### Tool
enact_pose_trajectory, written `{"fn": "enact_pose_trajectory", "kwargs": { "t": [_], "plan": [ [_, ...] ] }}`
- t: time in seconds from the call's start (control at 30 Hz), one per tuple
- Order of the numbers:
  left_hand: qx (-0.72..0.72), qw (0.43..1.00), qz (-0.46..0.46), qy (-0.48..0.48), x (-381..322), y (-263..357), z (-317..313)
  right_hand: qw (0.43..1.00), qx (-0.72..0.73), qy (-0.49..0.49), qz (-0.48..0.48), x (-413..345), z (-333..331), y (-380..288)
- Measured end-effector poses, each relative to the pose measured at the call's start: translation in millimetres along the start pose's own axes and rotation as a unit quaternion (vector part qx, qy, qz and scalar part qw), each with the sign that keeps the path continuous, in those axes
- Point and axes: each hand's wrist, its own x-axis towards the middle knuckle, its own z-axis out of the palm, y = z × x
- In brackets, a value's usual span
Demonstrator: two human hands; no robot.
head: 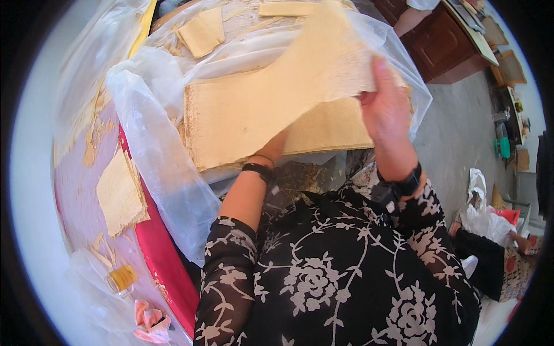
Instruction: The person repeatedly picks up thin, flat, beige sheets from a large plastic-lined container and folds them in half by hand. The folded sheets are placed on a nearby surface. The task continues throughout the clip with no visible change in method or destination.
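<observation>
A stack of thin, pale-yellow flexible sheets (329, 129) lies before me on clear plastic film. The material of the sheets cannot be told for sure. My right hand (385, 104) pinches the edge of the top sheet (259, 104) between thumb and fingers. That sheet's right part is raised and folded up and away from the stack, blurred at the top. Beneath the lifted sheet is my left hand (275, 147), at the stack's near edge. Its fingers are hidden, so its grip does not show.
Clear plastic film (147, 112) bunches around the stack. Folded sheet pieces (201, 32) lie beyond it. On the left are torn sheets (122, 194), a glass jar (121, 279) on its side and a pink cloth item (150, 322). A seated person (484, 259) is at lower right.
</observation>
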Motion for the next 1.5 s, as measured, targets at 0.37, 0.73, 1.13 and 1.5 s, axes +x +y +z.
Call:
{"fn": "enact_pose_trajectory", "kwargs": {
  "t": [0.37, 0.73, 1.13, 1.5],
  "plan": [
    [-0.793, 0.491, -0.311, 0.180, -76, -166, -57, 0.950, -0.083, 0.118, 0.275, -60, -152, 85],
    [-0.513, 0.709, -0.474, 0.100, -104, -101, -120, 0.932, 0.012, 0.276, 0.234, 7, -273, 105],
    [0.268, 0.857, -0.371, 0.239, -252, -201, -242, 0.926, -0.029, 0.252, 0.279, -6, -293, 108],
    [0.236, 0.897, -0.295, 0.229, -270, -237, -260, 0.937, -0.046, 0.225, 0.263, -5, -300, 113]
  ]
}}
